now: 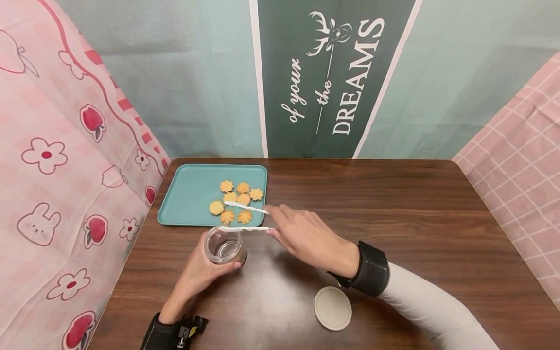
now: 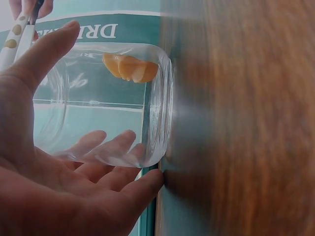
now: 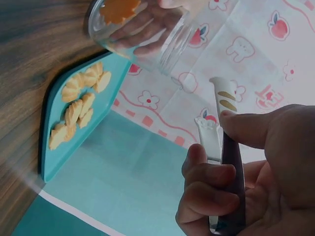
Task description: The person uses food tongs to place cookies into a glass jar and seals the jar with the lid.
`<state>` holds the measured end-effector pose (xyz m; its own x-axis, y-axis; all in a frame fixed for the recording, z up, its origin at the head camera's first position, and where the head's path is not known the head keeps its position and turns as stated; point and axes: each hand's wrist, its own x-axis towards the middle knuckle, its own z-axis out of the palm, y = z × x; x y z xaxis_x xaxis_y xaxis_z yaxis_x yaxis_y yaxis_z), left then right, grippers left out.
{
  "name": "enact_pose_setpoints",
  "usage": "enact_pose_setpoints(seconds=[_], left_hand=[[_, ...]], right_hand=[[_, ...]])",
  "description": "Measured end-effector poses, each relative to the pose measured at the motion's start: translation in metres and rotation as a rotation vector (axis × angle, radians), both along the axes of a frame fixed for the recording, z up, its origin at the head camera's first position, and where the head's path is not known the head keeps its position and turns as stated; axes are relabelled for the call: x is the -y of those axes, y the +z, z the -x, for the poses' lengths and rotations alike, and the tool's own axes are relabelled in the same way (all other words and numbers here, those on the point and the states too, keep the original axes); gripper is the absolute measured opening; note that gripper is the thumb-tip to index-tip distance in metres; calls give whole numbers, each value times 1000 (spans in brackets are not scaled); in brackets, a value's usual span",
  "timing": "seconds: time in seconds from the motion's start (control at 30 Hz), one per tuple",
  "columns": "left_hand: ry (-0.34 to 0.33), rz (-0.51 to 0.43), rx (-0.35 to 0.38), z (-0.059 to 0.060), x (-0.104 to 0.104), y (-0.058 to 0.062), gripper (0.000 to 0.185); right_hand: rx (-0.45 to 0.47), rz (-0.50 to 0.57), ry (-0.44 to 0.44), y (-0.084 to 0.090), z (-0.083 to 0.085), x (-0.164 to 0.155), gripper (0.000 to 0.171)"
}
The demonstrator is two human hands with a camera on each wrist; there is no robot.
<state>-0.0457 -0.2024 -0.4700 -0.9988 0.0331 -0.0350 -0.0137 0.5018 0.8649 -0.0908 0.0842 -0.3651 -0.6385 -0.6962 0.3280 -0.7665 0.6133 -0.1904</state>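
Note:
My left hand (image 1: 197,272) grips a clear glass jar (image 1: 234,255) near the front edge of the tray, thumb on one side and fingers round the other. An orange-gold cookie (image 2: 130,69) shows inside the jar, low near its base. My right hand (image 1: 308,240) holds white-armed tongs (image 1: 253,228) with gold marks and dark grips. The tong tips stand apart with nothing between them; in the head view one overlaps the jar's rim and the other the cookies. Several flower-shaped and round cookies (image 1: 244,188) lie on the right part of a teal tray (image 1: 190,194).
A round beige lid (image 1: 333,308) lies on the dark wooden table (image 1: 393,209), near my right forearm. Pink printed cloth (image 1: 87,160) hangs at the left, and a teal and green cloth (image 1: 210,87) at the back. Pink checked cloth (image 1: 520,146) covers the right side.

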Motion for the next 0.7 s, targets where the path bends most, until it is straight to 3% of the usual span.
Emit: enact_pose_setpoints(seconds=[0.27, 0.7], left_hand=[[-14, -11, -30, 0, 1, -1, 96], [-27, -32, -39, -1, 1, -1, 95]], right_hand=[[-10, 17, -76, -5, 10, -2, 43], [4, 17, -122, -25, 26, -5, 45]])
